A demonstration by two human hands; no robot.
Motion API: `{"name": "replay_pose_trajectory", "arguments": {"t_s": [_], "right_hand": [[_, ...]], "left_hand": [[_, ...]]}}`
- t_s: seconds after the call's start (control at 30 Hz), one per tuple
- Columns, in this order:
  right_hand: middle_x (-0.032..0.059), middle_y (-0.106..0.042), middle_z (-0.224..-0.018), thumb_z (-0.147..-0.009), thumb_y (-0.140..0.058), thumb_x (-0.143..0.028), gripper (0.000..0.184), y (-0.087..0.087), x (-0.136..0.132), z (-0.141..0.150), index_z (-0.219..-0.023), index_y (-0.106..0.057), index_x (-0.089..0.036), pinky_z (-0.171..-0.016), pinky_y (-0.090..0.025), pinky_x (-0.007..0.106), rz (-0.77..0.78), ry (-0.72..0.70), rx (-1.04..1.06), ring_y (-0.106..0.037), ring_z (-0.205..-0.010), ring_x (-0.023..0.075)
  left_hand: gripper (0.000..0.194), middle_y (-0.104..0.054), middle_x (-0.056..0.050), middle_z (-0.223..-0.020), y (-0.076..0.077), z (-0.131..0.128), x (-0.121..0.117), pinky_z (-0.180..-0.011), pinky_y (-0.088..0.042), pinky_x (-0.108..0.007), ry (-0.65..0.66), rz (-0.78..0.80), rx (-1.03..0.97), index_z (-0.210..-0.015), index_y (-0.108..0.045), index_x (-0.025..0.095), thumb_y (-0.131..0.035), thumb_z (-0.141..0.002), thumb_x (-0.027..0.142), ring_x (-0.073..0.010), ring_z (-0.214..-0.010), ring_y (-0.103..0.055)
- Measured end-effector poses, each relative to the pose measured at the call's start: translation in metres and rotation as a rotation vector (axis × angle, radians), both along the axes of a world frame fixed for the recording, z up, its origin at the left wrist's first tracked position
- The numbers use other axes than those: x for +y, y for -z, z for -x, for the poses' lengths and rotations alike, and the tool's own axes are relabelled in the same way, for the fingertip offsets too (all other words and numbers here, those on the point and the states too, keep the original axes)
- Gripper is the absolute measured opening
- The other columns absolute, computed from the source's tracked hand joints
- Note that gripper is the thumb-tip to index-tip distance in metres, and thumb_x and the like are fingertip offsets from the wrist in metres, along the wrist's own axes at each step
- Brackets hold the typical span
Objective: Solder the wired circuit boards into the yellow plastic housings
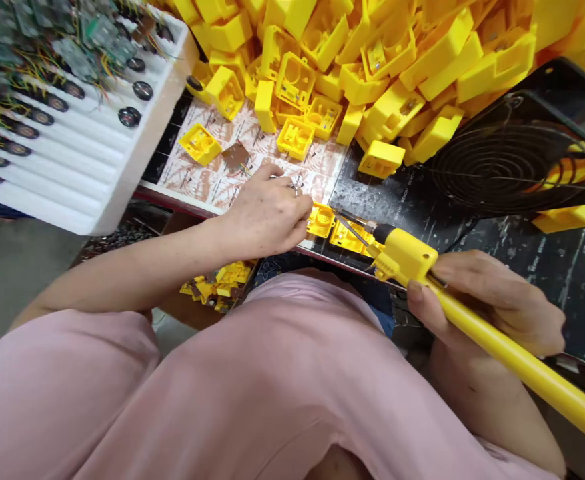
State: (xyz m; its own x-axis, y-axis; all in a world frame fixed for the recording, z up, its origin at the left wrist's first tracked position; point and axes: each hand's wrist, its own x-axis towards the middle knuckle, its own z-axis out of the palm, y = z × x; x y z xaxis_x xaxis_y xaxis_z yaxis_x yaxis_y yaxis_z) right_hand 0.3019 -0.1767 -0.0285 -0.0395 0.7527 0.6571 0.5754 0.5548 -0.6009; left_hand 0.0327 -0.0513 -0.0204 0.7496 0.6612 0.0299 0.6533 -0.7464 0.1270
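Observation:
My left hand [275,210], a ring on one finger, is curled down at the bench's front edge. Its fingers hold the left side of a small open yellow plastic case [321,220] and cover part of it. Wrapped around a yellow soldering iron [412,257] is my right hand [492,300]. The iron's thin metal tip points up and left, close to the right side of that case. A second yellow case [347,237] lies just right of the first, partly hidden behind the iron.
A heap of yellow plastic cases [332,80] covers the back of the bench. At left, a white foam tray [157,127] carries circuit boards and small round speakers with wires. A black fan [517,147] stands at right. Small yellow parts [219,287] sit below the bench edge.

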Motion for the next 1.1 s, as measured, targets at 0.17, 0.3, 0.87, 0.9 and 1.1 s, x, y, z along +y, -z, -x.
{"name": "replay_pose_trajectory", "arguments": {"t_s": [0.17, 0.3, 0.87, 0.9, 1.1], "right_hand": [[0.0032, -0.081, -0.116, -0.079, -0.09, -0.019, 0.076, 0.009, 0.006, 0.002, -0.149, -0.062, -0.029, -0.047, -0.057, 0.027, -0.118, 0.017, 0.048, -0.071, -0.062, 0.0148], [0.0021, -0.08, -0.115, -0.084, -0.086, -0.02, 0.071, 0.012, 0.006, 0.006, -0.149, -0.062, -0.033, -0.053, -0.061, 0.026, -0.082, 0.063, 0.04, -0.073, -0.064, 0.0148], [-0.0002, -0.08, -0.097, -0.084, -0.084, -0.01, 0.062, 0.023, -0.006, 0.01, -0.138, -0.069, -0.036, -0.063, -0.064, 0.036, 0.04, 0.028, 0.049, -0.074, -0.078, 0.0207], [-0.0002, -0.08, -0.096, -0.083, -0.084, -0.008, 0.064, 0.024, -0.006, 0.01, -0.139, -0.068, -0.035, -0.063, -0.064, 0.036, 0.027, 0.004, 0.043, -0.074, -0.078, 0.0205], [0.0003, -0.078, -0.091, -0.079, -0.083, -0.001, 0.053, 0.018, -0.004, 0.015, -0.123, -0.07, -0.026, -0.06, -0.062, 0.033, 0.002, -0.038, 0.006, -0.073, -0.075, 0.0184]], "left_hand": [[0.034, -0.076, -0.003, -0.08, -0.007, 0.017, 0.008, -0.124, -0.034, -0.06, 0.0, 0.303, -0.079, -0.092, -0.075, 0.02, -0.046, -0.093, 0.038, -0.0215, -0.084, -0.072], [0.029, -0.08, -0.002, -0.093, -0.003, 0.03, 0.014, -0.129, -0.019, -0.068, -0.057, 0.456, -0.18, -0.093, -0.074, 0.021, -0.05, -0.091, 0.038, -0.0214, -0.092, -0.073], [0.024, -0.07, 0.002, -0.069, 0.006, 0.003, 0.014, -0.117, -0.038, -0.056, -0.234, 0.386, -0.284, -0.083, -0.072, 0.019, -0.054, -0.083, 0.036, -0.016, -0.072, -0.064], [0.024, -0.07, 0.002, -0.069, 0.005, 0.004, 0.014, -0.116, -0.039, -0.053, -0.231, 0.377, -0.275, -0.083, -0.072, 0.019, -0.055, -0.083, 0.036, -0.0156, -0.071, -0.064], [0.022, -0.066, 0.002, -0.063, 0.002, 0.001, 0.013, -0.102, -0.044, -0.045, -0.225, 0.343, -0.189, -0.077, -0.071, 0.019, -0.054, -0.082, 0.032, -0.0142, -0.062, -0.057]]}}
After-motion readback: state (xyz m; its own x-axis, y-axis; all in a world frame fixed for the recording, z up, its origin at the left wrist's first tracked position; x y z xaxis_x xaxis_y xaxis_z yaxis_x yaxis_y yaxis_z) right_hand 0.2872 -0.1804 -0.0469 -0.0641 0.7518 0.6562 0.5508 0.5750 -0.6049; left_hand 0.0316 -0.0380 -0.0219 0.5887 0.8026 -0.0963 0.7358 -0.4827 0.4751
